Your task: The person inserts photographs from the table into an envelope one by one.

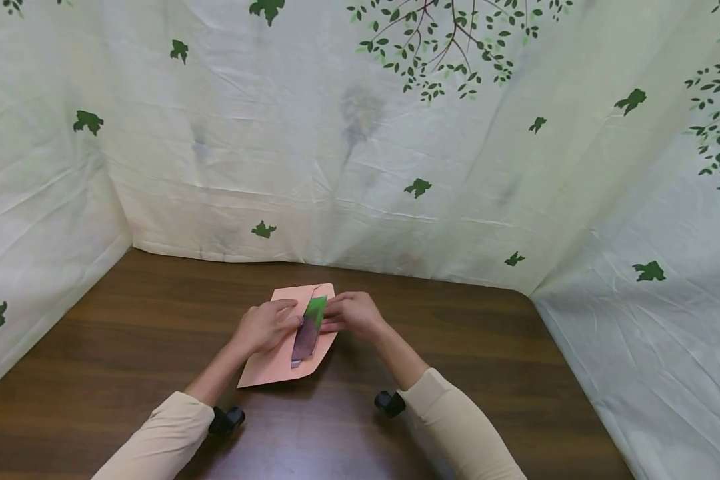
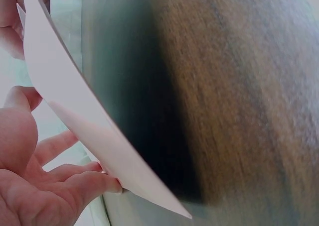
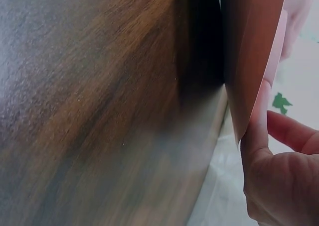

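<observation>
A peach-pink paper envelope [image 1: 268, 368] is held tilted just above the brown table, its shadow falling beneath. On its face lies a green and purple strip [image 1: 308, 328], perhaps inside an opening; I cannot tell. My left hand [image 1: 267, 326] grips the envelope's left side, thumb by the strip; the left wrist view has one fingertip [image 2: 117, 184] over the paper's edge. From the right, my right hand [image 1: 355, 315] holds the other side, its fingertips close to the strip's green end. In the right wrist view a finger [image 3: 257, 129] lies along the paper's edge, its tip hidden.
The wooden table [image 1: 492, 373] spreads around the envelope. A white cloth curtain [image 1: 312, 167] printed with leaves encloses it at the back and both sides. A black wrist mount [image 1: 227, 420] sits at the left sleeve, another black mount [image 1: 390, 403] at the right.
</observation>
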A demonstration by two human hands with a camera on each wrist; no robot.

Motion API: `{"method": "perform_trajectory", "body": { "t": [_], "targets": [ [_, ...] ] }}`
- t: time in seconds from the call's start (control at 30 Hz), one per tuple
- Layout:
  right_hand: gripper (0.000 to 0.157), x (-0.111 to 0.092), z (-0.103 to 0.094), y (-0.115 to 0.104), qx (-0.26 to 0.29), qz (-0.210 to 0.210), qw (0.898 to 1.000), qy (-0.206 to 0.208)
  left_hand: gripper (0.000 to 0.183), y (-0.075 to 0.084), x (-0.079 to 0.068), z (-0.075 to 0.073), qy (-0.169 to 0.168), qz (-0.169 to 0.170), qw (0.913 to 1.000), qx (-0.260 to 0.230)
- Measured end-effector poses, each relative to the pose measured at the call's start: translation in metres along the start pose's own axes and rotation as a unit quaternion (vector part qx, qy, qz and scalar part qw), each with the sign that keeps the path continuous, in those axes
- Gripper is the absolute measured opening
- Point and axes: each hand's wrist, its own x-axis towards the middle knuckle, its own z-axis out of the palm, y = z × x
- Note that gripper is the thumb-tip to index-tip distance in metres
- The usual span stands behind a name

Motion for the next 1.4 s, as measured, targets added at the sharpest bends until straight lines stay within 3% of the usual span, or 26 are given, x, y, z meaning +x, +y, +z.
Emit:
{"method": "perform_trajectory", "body": {
  "t": [1.4],
  "targets": [
    [0.02, 0.014, 0.02, 0.02, 0.016, 0.011, 1.0, 0.005, 0.049, 0.001, 0.0, 0.0, -0.011, -0.005, 0.9999, 0.003]
  ]
}}
